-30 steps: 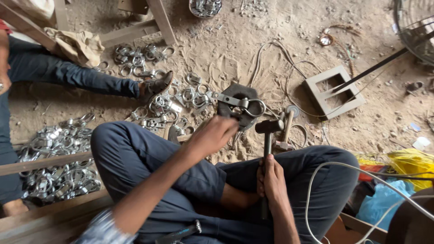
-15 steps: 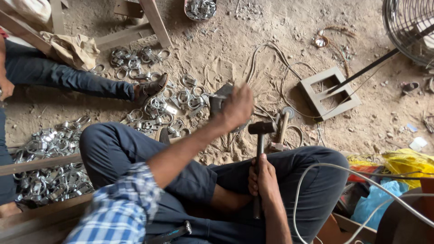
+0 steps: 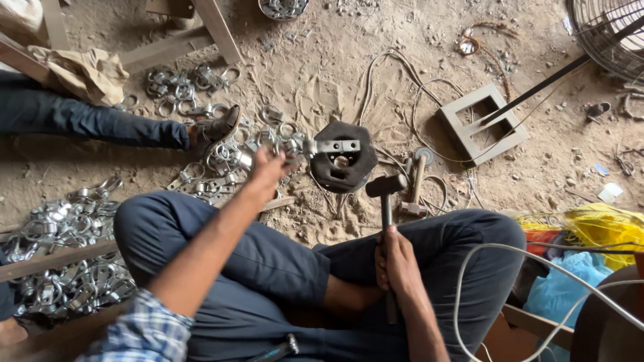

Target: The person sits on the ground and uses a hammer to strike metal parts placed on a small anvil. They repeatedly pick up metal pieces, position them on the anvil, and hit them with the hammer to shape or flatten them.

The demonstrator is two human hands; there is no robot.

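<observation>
My left hand (image 3: 270, 167) reaches out over my left knee, and its fingers pinch the left end of a shiny metal clamp (image 3: 332, 146). The clamp's flat, holed strip lies across the top of a black round block (image 3: 343, 171) on the sandy ground. My right hand (image 3: 396, 260) rests on my right leg and grips the handle of a hammer (image 3: 386, 188). The hammer is upright, with its dark head just right of the block and not touching it.
Loose metal clamps lie in a pile (image 3: 221, 151) left of the block and a bigger heap (image 3: 60, 248) by my left leg. Another person's leg and sandal (image 3: 211, 131) stretch in from the left. A square metal frame (image 3: 479, 124), white cables (image 3: 510, 251), a fan guard (image 3: 614, 33) and bags (image 3: 604, 228) lie to the right.
My left hand swung over the block and then back to its left side, and the clamp's flat strip now lies on the block. The hammer has stayed upright in my right hand.
</observation>
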